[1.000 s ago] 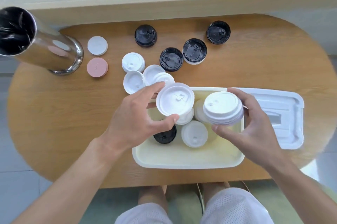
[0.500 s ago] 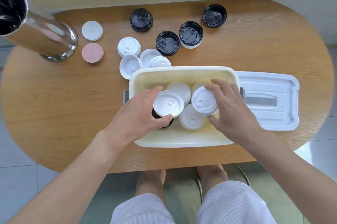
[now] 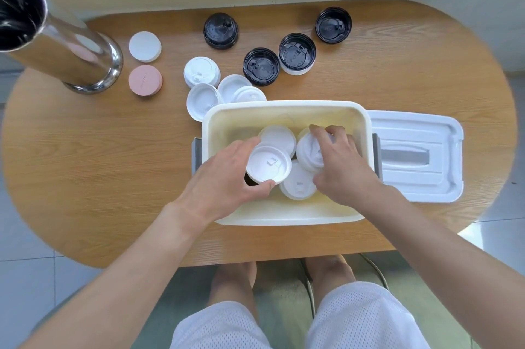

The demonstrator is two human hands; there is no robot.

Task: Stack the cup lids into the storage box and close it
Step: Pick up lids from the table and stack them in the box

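Both hands reach into the open cream storage box (image 3: 285,110) on the wooden tabletop (image 3: 113,178): the left hand (image 3: 224,181) pinches a white cup lid (image 3: 268,164) between thumb and fingers over what looks like a dark lid, mostly hidden, while the right hand (image 3: 341,166) curls over a short stack of white lids (image 3: 308,154). Two more white lids (image 3: 277,137) lie in the box, and its white cover (image 3: 417,158) rests flat just right of it. Beyond the box, four white lids (image 3: 201,71) cluster touching, four black lids (image 3: 261,66) spread behind them, and a steel cylinder (image 3: 65,44) stands far left.
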